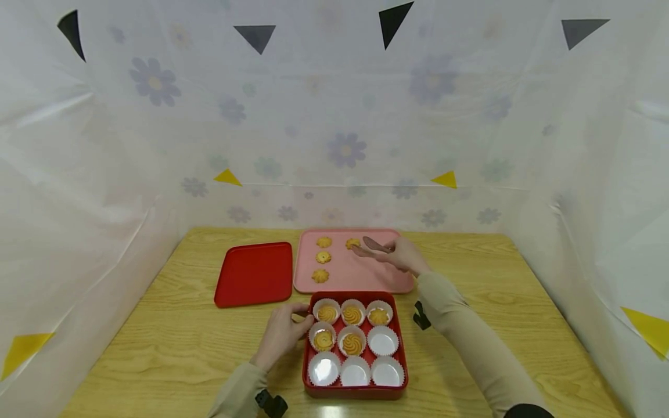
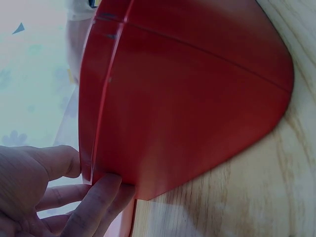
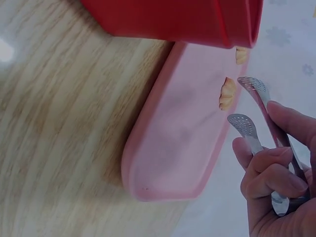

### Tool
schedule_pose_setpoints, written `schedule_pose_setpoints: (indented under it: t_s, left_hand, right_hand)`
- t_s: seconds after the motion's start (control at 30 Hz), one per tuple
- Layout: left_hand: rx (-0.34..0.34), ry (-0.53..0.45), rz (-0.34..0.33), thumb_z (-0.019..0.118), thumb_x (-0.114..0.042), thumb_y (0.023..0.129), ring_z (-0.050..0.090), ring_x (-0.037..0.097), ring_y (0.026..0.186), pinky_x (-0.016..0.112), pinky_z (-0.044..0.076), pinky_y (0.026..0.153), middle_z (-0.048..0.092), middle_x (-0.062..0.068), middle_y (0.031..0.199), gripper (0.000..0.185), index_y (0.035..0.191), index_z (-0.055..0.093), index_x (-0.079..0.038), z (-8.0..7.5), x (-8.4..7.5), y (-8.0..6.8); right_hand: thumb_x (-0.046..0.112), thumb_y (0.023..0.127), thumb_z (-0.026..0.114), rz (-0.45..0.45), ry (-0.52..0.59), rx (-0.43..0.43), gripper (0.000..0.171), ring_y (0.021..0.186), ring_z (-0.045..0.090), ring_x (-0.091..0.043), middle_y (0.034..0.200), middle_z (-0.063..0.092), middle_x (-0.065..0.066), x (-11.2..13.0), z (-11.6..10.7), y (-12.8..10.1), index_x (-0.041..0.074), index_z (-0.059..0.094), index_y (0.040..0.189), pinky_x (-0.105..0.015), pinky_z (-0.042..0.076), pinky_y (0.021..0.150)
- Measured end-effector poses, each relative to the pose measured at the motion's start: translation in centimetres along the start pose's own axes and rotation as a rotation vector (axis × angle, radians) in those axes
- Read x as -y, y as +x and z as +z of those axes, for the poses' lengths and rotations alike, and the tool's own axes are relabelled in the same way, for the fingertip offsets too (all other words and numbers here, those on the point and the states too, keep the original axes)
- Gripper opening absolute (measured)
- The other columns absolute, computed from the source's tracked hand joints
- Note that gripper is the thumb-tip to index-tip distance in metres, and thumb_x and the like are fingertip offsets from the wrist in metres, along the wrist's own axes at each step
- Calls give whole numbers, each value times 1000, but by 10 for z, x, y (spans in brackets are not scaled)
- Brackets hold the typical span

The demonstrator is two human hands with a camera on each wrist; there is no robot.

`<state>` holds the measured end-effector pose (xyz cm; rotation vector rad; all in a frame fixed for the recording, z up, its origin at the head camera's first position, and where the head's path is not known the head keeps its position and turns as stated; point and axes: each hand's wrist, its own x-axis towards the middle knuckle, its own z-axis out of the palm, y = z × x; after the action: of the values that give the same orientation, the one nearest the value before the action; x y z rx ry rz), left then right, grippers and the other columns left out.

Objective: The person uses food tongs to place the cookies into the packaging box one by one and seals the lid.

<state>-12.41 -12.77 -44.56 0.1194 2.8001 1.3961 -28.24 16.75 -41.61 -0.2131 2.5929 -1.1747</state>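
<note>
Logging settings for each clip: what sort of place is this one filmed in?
Probably a staged recording booth, not a real kitchen: a wooden table walled in by flower-printed sheeting with paper triangles, and a red box of cookie cups beside a pink tray.

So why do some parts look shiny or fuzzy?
Head view: a light glares on the table's front edge, and walls bend at the sides. Left wrist view: the red box looks dim and soft. Right wrist view: the tongs and pink tray are slightly blurred.
</note>
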Motion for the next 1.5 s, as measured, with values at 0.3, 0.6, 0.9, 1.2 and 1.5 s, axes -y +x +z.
schedule_pose_setpoints:
  t_s: [0.3,0.6,0.9,1.2,1.5]
  left_hand:
    - [2,5,7,71,-10,88,66,14,76,23,52,65,76,15,102,26,110,74,3,0,2,0]
    - [8,-6,6,71,-10,88,64,11,73,22,51,63,76,15,102,26,110,74,3,-1,2,0]
    - [14,-17,11,71,-10,88,67,15,76,23,52,64,75,15,102,26,111,73,3,-1,2,1]
    - [7,-3,13,71,-10,88,67,16,79,22,51,65,76,14,100,26,110,73,4,0,2,1]
    - [2,-1,16,71,-8,87,67,18,82,22,52,66,76,14,98,25,109,74,4,0,1,1]
  right_hand:
    - [21,93,71,40,-56,0,28,41,24,-10,46,27,6,7,7,21,-6,73,97,-27,29,43]
    - [23,94,70,53,-152,-46,32,41,27,-10,43,29,6,14,16,31,5,63,68,-27,30,44]
    - [32,92,71,62,-237,-79,43,44,33,-12,46,35,4,23,25,34,16,48,59,-28,33,47]
    - [27,95,68,69,-288,-69,35,51,37,-14,54,42,1,30,27,34,13,49,69,-29,35,52]
    - [32,97,65,72,-298,-66,39,50,37,-14,54,39,2,32,31,35,13,46,69,-29,36,52]
